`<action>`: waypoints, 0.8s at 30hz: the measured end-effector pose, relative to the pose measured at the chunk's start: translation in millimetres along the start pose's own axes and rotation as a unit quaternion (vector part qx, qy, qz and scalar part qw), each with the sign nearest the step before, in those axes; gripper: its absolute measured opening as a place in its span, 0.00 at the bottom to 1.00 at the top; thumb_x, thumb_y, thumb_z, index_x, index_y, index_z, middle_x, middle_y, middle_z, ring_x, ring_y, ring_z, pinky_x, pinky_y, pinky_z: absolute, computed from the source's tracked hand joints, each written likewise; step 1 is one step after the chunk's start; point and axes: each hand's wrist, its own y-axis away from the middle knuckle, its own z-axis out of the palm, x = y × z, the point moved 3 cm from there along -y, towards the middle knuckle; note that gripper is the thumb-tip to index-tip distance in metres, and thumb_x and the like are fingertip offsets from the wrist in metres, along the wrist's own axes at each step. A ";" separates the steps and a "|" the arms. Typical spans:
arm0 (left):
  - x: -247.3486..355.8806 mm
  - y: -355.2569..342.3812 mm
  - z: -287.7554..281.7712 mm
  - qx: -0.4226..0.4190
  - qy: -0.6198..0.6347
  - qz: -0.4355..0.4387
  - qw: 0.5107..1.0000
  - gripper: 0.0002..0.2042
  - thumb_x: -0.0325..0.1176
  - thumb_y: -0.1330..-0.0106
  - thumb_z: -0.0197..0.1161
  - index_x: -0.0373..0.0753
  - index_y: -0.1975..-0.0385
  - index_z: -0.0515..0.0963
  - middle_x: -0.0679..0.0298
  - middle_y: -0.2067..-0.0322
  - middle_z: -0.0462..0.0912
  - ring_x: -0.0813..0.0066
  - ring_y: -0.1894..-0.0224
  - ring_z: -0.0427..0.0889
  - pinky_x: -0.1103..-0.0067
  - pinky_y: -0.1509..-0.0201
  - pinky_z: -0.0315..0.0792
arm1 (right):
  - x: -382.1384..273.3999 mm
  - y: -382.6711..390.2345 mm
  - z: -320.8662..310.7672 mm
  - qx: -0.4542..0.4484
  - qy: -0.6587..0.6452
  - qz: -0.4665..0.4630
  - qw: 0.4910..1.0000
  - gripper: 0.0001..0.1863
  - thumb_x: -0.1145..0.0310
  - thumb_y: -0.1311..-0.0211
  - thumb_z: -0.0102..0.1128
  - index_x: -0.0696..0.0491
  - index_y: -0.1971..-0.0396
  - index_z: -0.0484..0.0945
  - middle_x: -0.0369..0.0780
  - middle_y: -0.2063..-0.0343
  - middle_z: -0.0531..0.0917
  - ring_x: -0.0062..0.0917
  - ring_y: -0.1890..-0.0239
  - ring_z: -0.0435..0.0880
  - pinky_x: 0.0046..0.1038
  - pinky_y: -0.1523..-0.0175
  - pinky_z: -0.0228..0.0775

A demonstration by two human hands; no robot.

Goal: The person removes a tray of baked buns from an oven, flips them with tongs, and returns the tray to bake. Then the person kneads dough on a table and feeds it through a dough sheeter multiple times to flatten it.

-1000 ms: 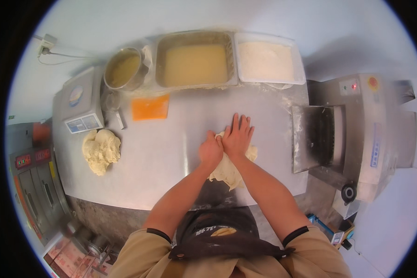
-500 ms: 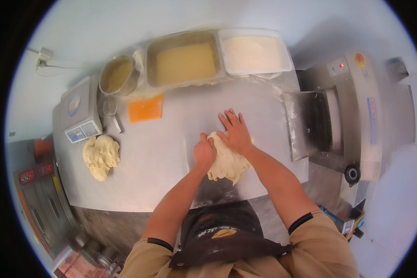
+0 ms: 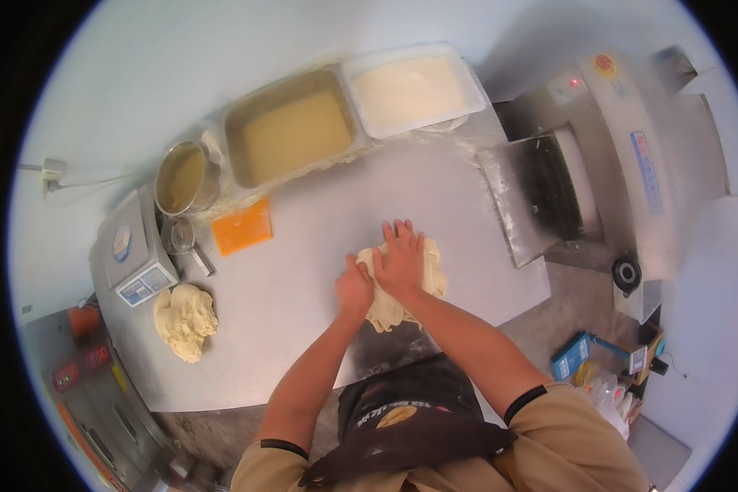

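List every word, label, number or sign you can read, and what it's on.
None reads clearly:
Apron: pale lettering, small and warped.
Steel machine: blue-edged label, red-yellow disc, blurred.
Scale: blue-white panel, oval sticker, too small.
Left cabinet: red digits, blurred.
Blue item: white marks, too small.

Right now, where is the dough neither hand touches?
In the head view, that dough lies on the left side of the table, in front of the scale and left of the left hand.

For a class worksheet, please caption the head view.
Left hand and right hand on dough; a second dough lump lies beside the scale.
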 end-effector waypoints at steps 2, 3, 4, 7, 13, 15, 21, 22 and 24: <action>10.7 -1.5 -7.6 -0.018 -0.017 -0.020 0.999 0.14 0.36 0.17 0.52 0.34 0.41 0.72 0.41 0.61 0.90 0.35 0.58 0.88 0.47 0.53 0.79 | 1.2 -4.6 -0.4 -0.021 0.006 -0.013 1.000 0.43 0.44 0.24 0.61 0.53 0.18 0.63 0.52 0.21 0.65 0.51 0.15 0.55 0.61 0.14 0.42; 17.0 1.4 -12.7 -0.027 -0.018 -0.028 0.999 0.14 0.36 0.17 0.53 0.34 0.41 0.73 0.42 0.59 0.89 0.37 0.55 0.88 0.48 0.51 0.79 | 1.6 -4.5 -3.6 -0.039 0.009 -0.023 0.999 0.44 0.42 0.24 0.61 0.53 0.18 0.63 0.52 0.21 0.65 0.51 0.15 0.55 0.60 0.13 0.42; 23.2 4.4 -15.6 -0.038 -0.019 -0.035 0.998 0.14 0.35 0.18 0.54 0.34 0.42 0.74 0.42 0.56 0.89 0.38 0.53 0.88 0.49 0.49 0.79 | 3.0 -4.0 -7.4 -0.057 0.011 -0.032 0.998 0.45 0.41 0.25 0.61 0.53 0.18 0.63 0.51 0.20 0.65 0.50 0.15 0.55 0.60 0.13 0.42; 17.1 13.8 -2.9 0.162 0.018 0.036 0.986 0.13 0.34 0.23 0.59 0.36 0.44 0.76 0.45 0.49 0.84 0.40 0.45 0.82 0.51 0.44 0.77 | 36.9 6.6 -31.9 -0.133 -0.021 -0.165 0.977 0.47 0.39 0.26 0.62 0.52 0.17 0.62 0.50 0.19 0.64 0.46 0.14 0.55 0.57 0.12 0.41; 35.7 -3.2 11.4 0.170 0.004 0.056 0.984 0.17 0.40 0.28 0.63 0.36 0.46 0.78 0.50 0.47 0.81 0.46 0.42 0.79 0.54 0.36 0.72 | 56.0 3.8 -34.5 -0.130 -0.016 -0.180 0.975 0.47 0.42 0.27 0.63 0.51 0.17 0.62 0.49 0.19 0.63 0.45 0.14 0.55 0.55 0.12 0.43; 36.3 -12.4 10.5 0.165 -0.030 0.078 0.983 0.17 0.42 0.29 0.67 0.37 0.49 0.79 0.52 0.50 0.82 0.48 0.43 0.79 0.55 0.40 0.72 | 56.1 5.6 -32.4 -0.119 -0.029 -0.158 0.980 0.46 0.44 0.27 0.64 0.53 0.17 0.62 0.51 0.19 0.62 0.46 0.14 0.55 0.57 0.13 0.43; 28.5 -37.5 18.6 0.159 -0.083 0.101 0.979 0.15 0.47 0.30 0.67 0.40 0.60 0.81 0.57 0.62 0.86 0.51 0.52 0.84 0.56 0.46 0.70 | 12.9 67.9 -15.6 -0.020 -0.066 0.027 0.997 0.46 0.48 0.26 0.64 0.61 0.19 0.61 0.57 0.20 0.62 0.53 0.15 0.54 0.62 0.15 0.45; 28.3 -39.4 19.5 0.162 -0.091 0.106 0.977 0.14 0.47 0.30 0.67 0.41 0.62 0.81 0.57 0.63 0.87 0.50 0.54 0.85 0.56 0.46 0.70 | 6.4 78.9 -18.8 -0.016 -0.062 0.039 0.997 0.47 0.48 0.26 0.64 0.63 0.19 0.60 0.58 0.21 0.62 0.54 0.15 0.54 0.63 0.15 0.45; 33.3 -42.3 19.5 0.152 -0.083 0.104 0.979 0.15 0.47 0.30 0.67 0.41 0.63 0.81 0.56 0.65 0.87 0.50 0.56 0.85 0.56 0.47 0.70 | 10.1 80.9 -18.3 -0.009 -0.035 0.012 0.999 0.48 0.47 0.27 0.65 0.63 0.19 0.60 0.59 0.20 0.61 0.55 0.15 0.53 0.64 0.16 0.45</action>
